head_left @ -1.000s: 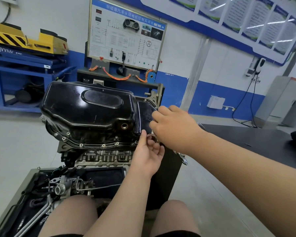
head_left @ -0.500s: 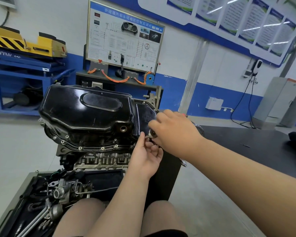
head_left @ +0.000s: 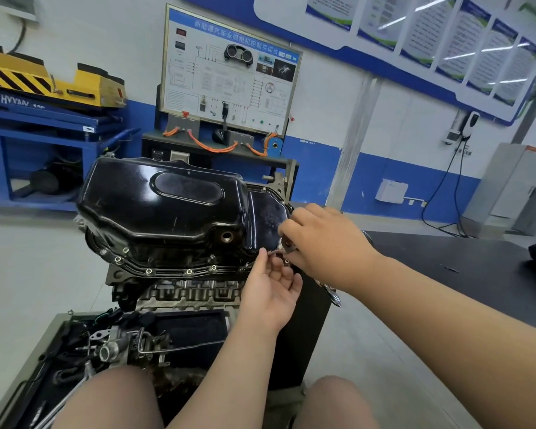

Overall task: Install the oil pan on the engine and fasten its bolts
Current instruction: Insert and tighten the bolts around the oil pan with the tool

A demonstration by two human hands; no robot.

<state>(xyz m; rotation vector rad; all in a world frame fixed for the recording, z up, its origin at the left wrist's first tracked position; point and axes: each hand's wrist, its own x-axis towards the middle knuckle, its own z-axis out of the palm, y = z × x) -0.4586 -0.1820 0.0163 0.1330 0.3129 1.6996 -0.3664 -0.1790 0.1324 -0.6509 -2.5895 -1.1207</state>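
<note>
Black and glossy, the pan (head_left: pixel 167 205) sits on the engine (head_left: pixel 186 294) left of centre in the frame, with bolts (head_left: pixel 149 271) standing in the flange along its near edge. Against half a second ago almost nothing differs. Both hands stay at the pan's near right corner, and pan and hands alike sit only a shade further right in the frame. The left thumb tip lies slightly lower than it did

The right hand (head_left: pixel 328 246) reaches in from the lower right, back of the hand up. Its fingers curl down round a small round metal part (head_left: pixel 288 243) that shows between the fingertips at the pan's corner; what tool it belongs to cannot be told. The left hand (head_left: pixel 270 289) comes up from below with the palm turned up and the lower fingers loosely curled and apart. Its thumb and forefinger close on a thin small piece (head_left: pixel 273 251) just left of the round part, at the flange edge. A chrome end (head_left: pixel 334 297) pokes out under the right wrist; whether the hand holds it is hidden. At lower left a tray (head_left: pixel 41 345) holds loose engine parts
</note>
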